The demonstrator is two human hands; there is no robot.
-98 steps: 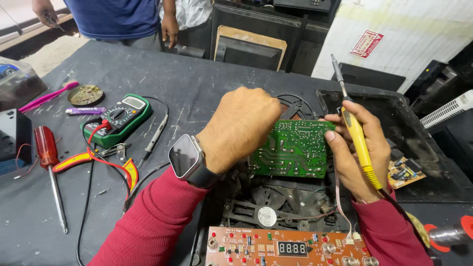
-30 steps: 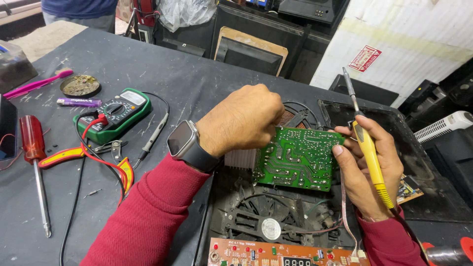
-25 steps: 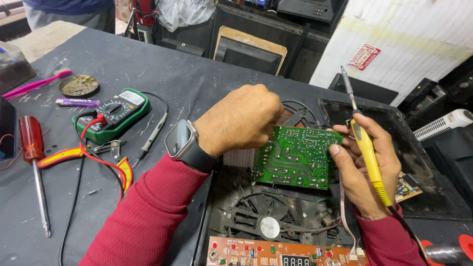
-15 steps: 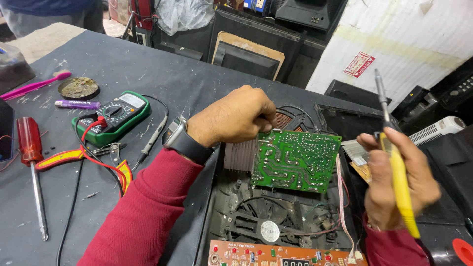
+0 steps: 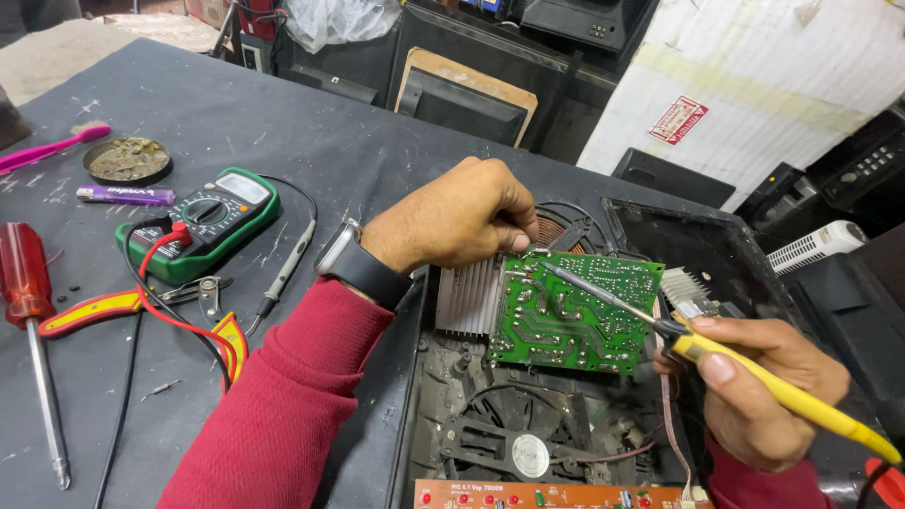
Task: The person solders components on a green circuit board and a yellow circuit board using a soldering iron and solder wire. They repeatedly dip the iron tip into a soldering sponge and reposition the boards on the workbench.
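the green board [image 5: 575, 311] is tipped up on edge over the open black case [image 5: 726, 254], solder side facing me. my left hand [image 5: 452, 221] is curled over its top left corner, fingers closed on the edge, so that's what keeps it standing. right behind the board, just under that hand, sits a ribbed grey heatsink [image 5: 467, 297].

my right hand [image 5: 764, 386] is wrapped tight round the yellow iron [image 5: 754, 372], thumb on top of the handle. the metal shaft runs up and left from the hand, and the tip [image 5: 545, 267] sits at the upper left part of the board, close to my left fingers. can't tell if it's actually touching a joint or just over it.

below the board, between both hands, there's a dusty black fan [image 5: 514, 438] down in the case. nearer me than that, an orange panel [image 5: 556, 495] pokes in at the bottom edge. a smaller finned block [image 5: 683, 287] sits just above my right hand.

watch [image 5: 353, 264] on my left wrist, red sleeve [image 5: 283, 405] below it. out left of that arm on the dark table [image 5: 396, 151]: a green meter [image 5: 203, 221] with red and black leads, a probe [image 5: 283, 273] lying just beside the wrist, yellow-handled pliers [image 5: 123, 306], and a red screwdriver [image 5: 28, 320] furthest out. past the meter there's a purple lighter [image 5: 123, 195], a round tin [image 5: 127, 160] of crud and a pink brush [image 5: 52, 148].
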